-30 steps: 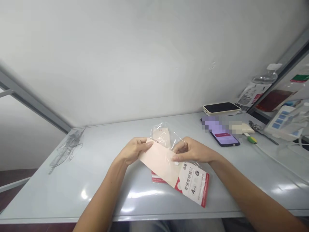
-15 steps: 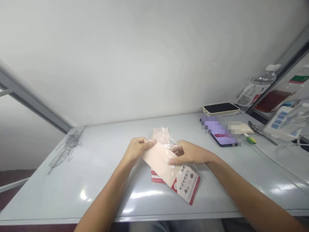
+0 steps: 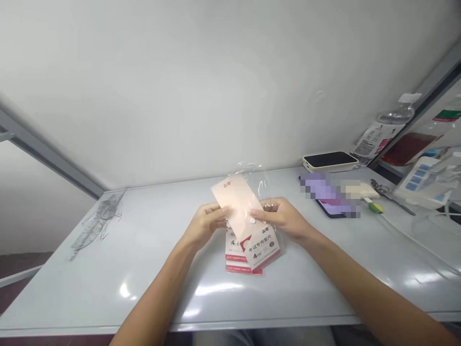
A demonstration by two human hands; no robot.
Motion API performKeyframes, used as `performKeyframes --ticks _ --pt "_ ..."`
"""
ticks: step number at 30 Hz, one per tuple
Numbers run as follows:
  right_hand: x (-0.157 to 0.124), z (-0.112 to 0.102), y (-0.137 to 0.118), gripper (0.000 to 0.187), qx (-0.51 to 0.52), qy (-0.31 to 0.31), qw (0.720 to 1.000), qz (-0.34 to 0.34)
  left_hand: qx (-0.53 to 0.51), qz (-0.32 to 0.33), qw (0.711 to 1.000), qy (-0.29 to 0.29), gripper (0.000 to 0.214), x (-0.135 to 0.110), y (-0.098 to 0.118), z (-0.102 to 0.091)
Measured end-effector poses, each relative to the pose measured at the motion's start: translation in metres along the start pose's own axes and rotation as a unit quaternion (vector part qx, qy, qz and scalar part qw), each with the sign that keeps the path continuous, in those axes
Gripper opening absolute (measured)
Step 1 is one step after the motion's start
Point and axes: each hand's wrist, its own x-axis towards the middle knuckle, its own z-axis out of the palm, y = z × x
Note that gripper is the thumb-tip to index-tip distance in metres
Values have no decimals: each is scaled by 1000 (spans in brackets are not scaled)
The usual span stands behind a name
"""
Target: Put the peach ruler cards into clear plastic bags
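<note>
My left hand [image 3: 206, 225] and right hand [image 3: 284, 217] pinch the ruler-set packet [image 3: 239, 211] at its sides, above stacked packets [image 3: 235, 251] on the tabletop [image 3: 158, 209]; I judge it light, slick, flexible, best gripped there.

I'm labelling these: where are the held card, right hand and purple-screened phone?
Held card [image 3: 239, 204]: head view, pale middle.
Right hand [image 3: 284, 216]: head view, thumb base.
Purple-screened phone [image 3: 327, 196]: head view, its screen.

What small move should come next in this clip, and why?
Probably a slight clockwise turn of the held packet: in this view it slants across the straighter packets beneath, its top end leaning toward picture left.
</note>
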Motion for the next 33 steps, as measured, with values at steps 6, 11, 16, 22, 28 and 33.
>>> performKeyframes --ticks 6,11,16,22,28,33 --pt "1 1 1 27 47 25 999 -6 89 -19 995 -40 29 1 -13 7" --pt "1 3 5 31 28 20 999 -10 140 -19 990 4 30 2 -15 8" --pt "1 3 6 29 -12 35 999 -25 186 -22 982 28 39 2 -11 9" --pt "-1 8 5 29 -28 8 999 -29 88 19 996 30 34 3 -15 11" --pt "0 15 11 30 -62 38 997 -23 46 -7 997 65 37 7 -24 11" --pt "0 15 10 33 -38 18 999 -19 67 0 991 117 30 8 -25 10"
